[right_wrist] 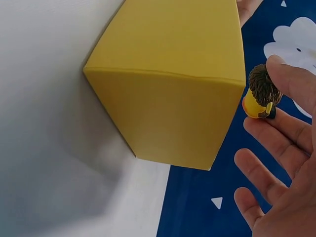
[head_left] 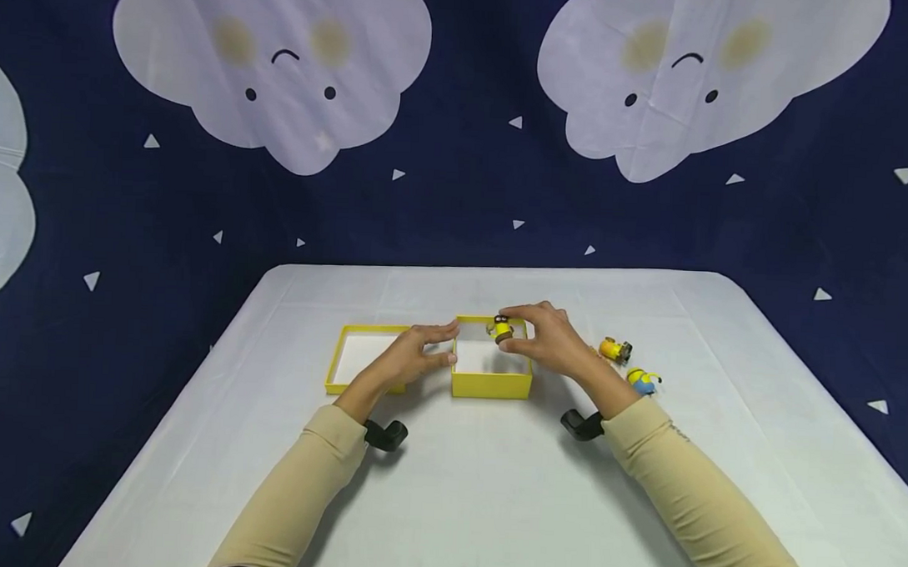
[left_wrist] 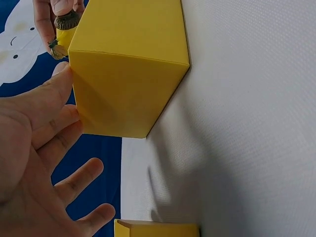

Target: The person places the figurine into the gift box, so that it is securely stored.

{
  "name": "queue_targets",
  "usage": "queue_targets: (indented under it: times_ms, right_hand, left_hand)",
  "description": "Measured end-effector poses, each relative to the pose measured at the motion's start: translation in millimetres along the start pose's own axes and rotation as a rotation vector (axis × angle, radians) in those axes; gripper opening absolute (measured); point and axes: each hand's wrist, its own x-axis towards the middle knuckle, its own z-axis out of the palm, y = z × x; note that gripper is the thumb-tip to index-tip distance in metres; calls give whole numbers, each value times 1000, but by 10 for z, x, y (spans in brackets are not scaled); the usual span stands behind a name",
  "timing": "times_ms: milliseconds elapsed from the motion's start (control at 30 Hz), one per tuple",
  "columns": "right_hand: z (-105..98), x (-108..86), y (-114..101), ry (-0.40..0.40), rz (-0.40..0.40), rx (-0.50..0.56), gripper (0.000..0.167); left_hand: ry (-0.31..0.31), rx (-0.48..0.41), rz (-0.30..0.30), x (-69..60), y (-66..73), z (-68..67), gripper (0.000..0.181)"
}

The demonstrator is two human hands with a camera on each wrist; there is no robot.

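Held figure: a small yellow figure (head_left: 502,328) sits in your right hand (head_left: 545,341), between the thumb and the nearest fingers. Grip narrow, closed down to the figure's own size. The figure is at the mouth of an open-topped yellow box (head_left: 491,387); you cannot tell whether it touches the rim.

Hand pose: your right hand comes in from the right, its two lowest fingers spread free of the figure. Your left hand (head_left: 410,357), across the box from the grip, has its fingers extended, thumb and fingertips against the box's left side; it grasps nothing.

Outward from the grip: a shallow yellow tray (head_left: 359,355) lies to its left, beyond the box and partly behind your left hand. To its right, past your right wrist, lie an orange-and-yellow figure (head_left: 615,350) and a blue-and-yellow figure (head_left: 642,382), near each other on the white table (head_left: 484,485).

View differences: the head view gives the held figure's dark-goggled end and the box's white interior, both hidden from the wrist views. The right wrist view shows a ridged brown part under your thumb; the left wrist view adds a straw-coloured tuft at the figure's side.
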Motion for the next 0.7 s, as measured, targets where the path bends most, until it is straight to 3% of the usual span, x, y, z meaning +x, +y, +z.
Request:
queue_targets:
  times_ms: [300, 700]
  right_hand:
    - [54, 33, -6, 4, -26, -13, 55]
    - [106, 43, -24, -13, -5, -7, 54]
  left_hand:
    - [-6, -13, 1, -3, -6, -3, 55]
    - [-18, 5, 9, 7, -16, -6, 55]
